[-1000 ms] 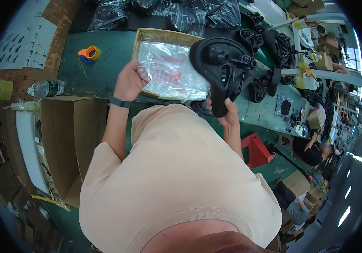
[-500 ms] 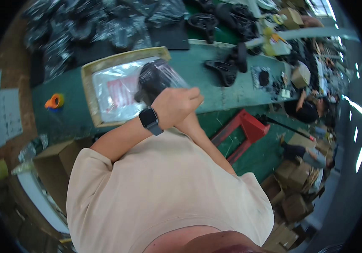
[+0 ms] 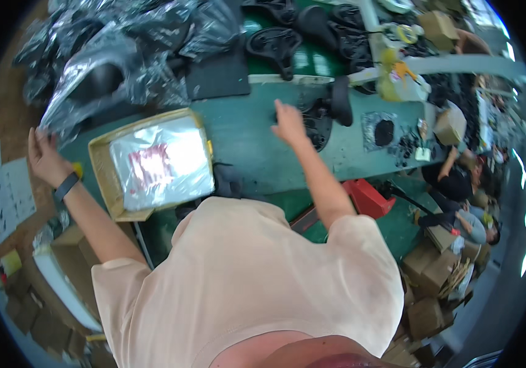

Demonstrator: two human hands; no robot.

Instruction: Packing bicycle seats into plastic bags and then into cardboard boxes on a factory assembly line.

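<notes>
A bicycle saddle in a clear plastic bag [image 3: 97, 83] lies at the near side of the pile of bagged saddles, at the far left. The loose end of that bag is pinched in the fingertips of my left hand [image 3: 49, 161]. My right hand [image 3: 290, 124] is over the green table, its fingers apart and holding nothing. Just beyond it, partly covered by the hand, is an upturned black saddle [image 3: 317, 130]. Another dark saddle [image 3: 340, 101] stands on edge beside it. Between my arms sits an open carton [image 3: 98, 164] with a stack of clear plastic bags [image 3: 165, 165] inside.
More black saddles [image 3: 274, 48] lie beyond the table's far edge. A yellowish jug [image 3: 398, 80] and small black parts [image 3: 405, 140] are on the right. A red pallet jack [image 3: 367, 199] stands on the floor. Co-workers [image 3: 453, 178] are farther right.
The bagged saddle went from above the carton to the pile at the left. My hands, close together before, are now wide apart, the right one beside the saddles on the table.
</notes>
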